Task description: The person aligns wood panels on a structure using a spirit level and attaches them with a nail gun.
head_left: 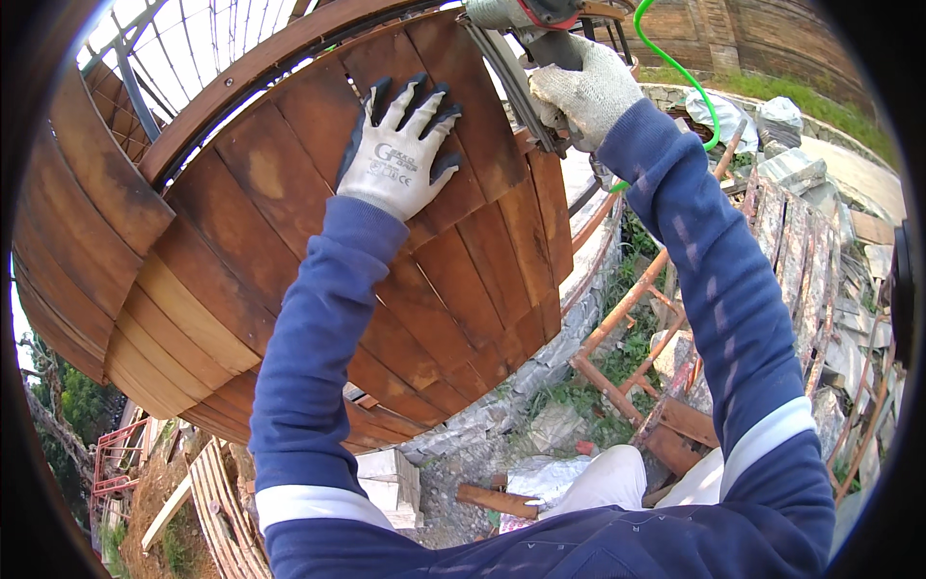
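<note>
My left hand (391, 159), in a white glove with dark fingertips, rests on the curved brown plank cladding (260, 164) with its fingers spread. A pneumatic nail gun (506, 72) is in my right hand (598, 92), which wears a pale knit glove and is wrapped round the handle. The gun's long grey magazine lies by the right edge of the planks; its top is cut off by the upper border. A bright green air hose (709, 106) loops down on the right side of that hand. Where the nose meets the wood cannot be made out.
A curved wooden rail (251, 72) runs above the cladding. Below to the right are rusty orange scaffold frames (617, 309), stacked weathered boards (791, 251) and stone rubble. Wooden slats (217, 492) lie at lower left. A brick wall (772, 43) stands behind.
</note>
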### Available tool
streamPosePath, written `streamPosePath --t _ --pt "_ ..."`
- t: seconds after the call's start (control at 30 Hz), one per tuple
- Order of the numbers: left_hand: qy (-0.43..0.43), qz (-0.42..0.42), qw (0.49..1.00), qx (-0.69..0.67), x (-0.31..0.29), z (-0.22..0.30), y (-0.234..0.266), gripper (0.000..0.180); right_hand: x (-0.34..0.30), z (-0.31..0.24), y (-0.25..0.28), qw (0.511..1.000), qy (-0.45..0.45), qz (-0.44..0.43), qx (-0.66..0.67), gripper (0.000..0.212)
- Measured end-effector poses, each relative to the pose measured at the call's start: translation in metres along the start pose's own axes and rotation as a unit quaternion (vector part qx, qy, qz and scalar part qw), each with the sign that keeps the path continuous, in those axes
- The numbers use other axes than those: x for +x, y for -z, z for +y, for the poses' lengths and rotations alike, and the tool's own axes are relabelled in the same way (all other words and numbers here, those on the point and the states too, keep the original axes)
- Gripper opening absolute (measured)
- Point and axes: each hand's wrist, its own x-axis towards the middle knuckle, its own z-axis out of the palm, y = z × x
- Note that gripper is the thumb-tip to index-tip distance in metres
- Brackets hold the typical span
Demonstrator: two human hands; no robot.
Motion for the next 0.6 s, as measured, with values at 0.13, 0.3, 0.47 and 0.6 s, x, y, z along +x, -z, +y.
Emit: streamPosePath --t 0.13,0.3,0.47,0.6 --pt "0.004 -0.009 1.0 -0.004 -0.001 0.001 0.0 0.058 -0.005 -0.007 0.001 0.999 0.017 -0.004 -0.027 0.018" --pt "-0.001 0.014 1.0 -0.008 -0.001 0.001 -0.002 0.054 -0.013 -0.015 0.001 1.0 0.012 -0.004 0.002 0.017" --pt "-0.005 0.041 0.998 -0.04 -0.004 -0.001 -0.007 0.045 -0.002 -0.026 -0.01 0.999 0.019 -0.036 -0.032 0.017" --pt "-0.003 0.059 0.998 -0.028 -0.004 0.0 -0.01 0.044 -0.004 -0.044 -0.005 0.995 -0.078 -0.07 -0.005 0.017"
